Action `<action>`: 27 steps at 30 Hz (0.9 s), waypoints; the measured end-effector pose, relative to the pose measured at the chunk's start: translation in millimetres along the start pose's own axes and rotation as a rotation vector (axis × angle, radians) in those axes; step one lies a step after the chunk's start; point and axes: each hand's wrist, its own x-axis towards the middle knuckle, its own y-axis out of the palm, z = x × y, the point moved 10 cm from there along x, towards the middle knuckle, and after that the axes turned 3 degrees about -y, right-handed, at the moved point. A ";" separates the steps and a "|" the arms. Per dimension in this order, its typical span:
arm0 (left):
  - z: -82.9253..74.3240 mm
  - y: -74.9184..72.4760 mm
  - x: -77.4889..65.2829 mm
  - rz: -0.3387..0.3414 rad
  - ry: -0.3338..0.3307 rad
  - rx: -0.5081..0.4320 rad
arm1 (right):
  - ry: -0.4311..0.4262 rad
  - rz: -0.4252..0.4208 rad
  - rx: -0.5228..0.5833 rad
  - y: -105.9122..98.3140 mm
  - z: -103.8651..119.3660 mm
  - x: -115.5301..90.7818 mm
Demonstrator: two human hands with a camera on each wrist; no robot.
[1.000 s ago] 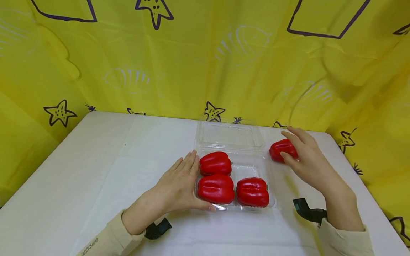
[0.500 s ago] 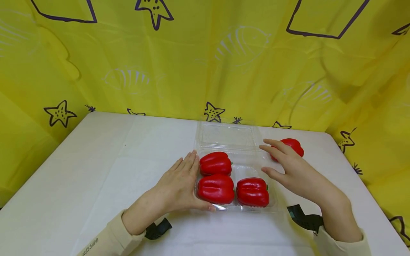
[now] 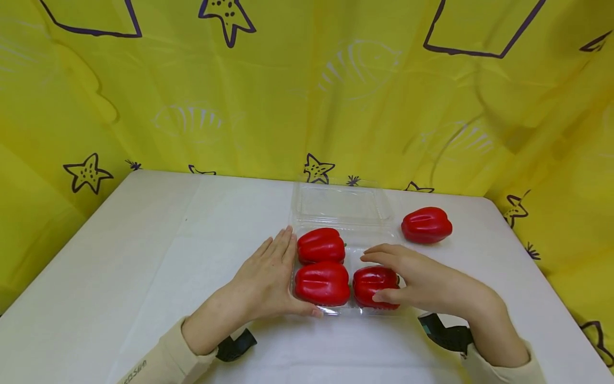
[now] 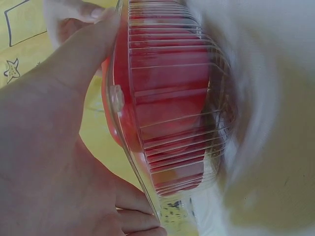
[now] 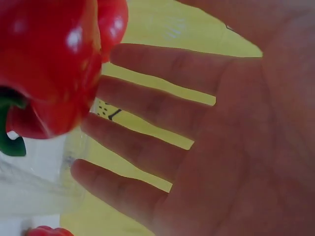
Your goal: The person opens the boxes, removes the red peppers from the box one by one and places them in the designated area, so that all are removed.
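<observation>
A clear plastic clamshell container (image 3: pixel 357 258) lies open on the table with three red bell peppers in it: one at back left (image 3: pixel 321 245), one at front left (image 3: pixel 322 284) and one at front right (image 3: pixel 376 286). My left hand (image 3: pixel 266 277) rests along the container's left side, fingers straight, thumb at the front rim. In the left wrist view the ribbed wall (image 4: pixel 172 98) shows red through it. Over the front right pepper hovers my right hand (image 3: pixel 408 272), fingers spread and holding nothing. The right wrist view shows the fingers (image 5: pixel 147 98) reaching past a pepper (image 5: pixel 44 64) with a green stem.
Another red bell pepper (image 3: pixel 427 225) lies on the white table (image 3: pixel 144 256), right of the container. The container's lid (image 3: pixel 342 204) is folded back toward the yellow patterned curtain (image 3: pixel 268 106), which surrounds the table at the back and sides. Black straps sit at both wrists.
My right hand has moved left and toward me, from the loose pepper to above the front right pepper in the container. That loose pepper stays on the table. The left hand has kept its place.
</observation>
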 end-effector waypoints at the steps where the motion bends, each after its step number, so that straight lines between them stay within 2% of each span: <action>1: -0.2 -0.3 -0.5 -0.003 0.000 0.001 | -0.012 0.008 0.000 1.9 1.4 0.7; 7: -1.9 -1.3 -1.8 -0.021 0.009 0.014 | -0.027 0.050 0.009 11.7 2.2 3.8; 15: -1.0 -0.5 -2.4 -0.022 0.005 0.023 | -0.033 0.021 -0.006 11.4 1.1 8.3; 23: 0.1 1.4 -0.9 -0.005 -0.007 0.019 | 0.043 -0.001 0.012 11.3 -5.5 12.9; 27: -0.5 1.5 -0.3 -0.003 -0.006 0.021 | 0.036 -0.006 0.000 11.6 -3.7 12.9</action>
